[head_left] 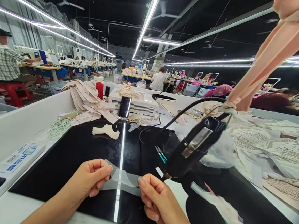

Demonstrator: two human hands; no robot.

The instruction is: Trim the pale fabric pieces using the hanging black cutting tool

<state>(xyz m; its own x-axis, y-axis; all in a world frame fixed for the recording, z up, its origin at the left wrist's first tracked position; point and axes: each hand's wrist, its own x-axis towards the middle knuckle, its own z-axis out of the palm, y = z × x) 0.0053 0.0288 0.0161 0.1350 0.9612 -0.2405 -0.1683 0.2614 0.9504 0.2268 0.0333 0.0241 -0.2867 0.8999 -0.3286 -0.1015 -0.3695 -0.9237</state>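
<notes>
Between my two hands a thin, see-through white fabric piece (124,183) is stretched over the black glossy tabletop (85,148). Its left end is pinched by thumb and forefinger of my left hand (96,175). My right hand (154,196) pinches the other end the same way. Just above and to the right hangs a black hand tool (193,151) with a metal plate and a narrow tip, tied to a strip of peach cloth (270,62). Its tip points down near my right hand, beside a pale flat piece (176,192).
Turquoise-handled thread snips (161,155) and a folded cream piece (105,131) lie on the black surface. Sheer scraps (218,202) lie at right. A phone (124,107) leans on a white box (142,104). Lace pieces (278,141) are heaped at right. A person (4,57) sits far left.
</notes>
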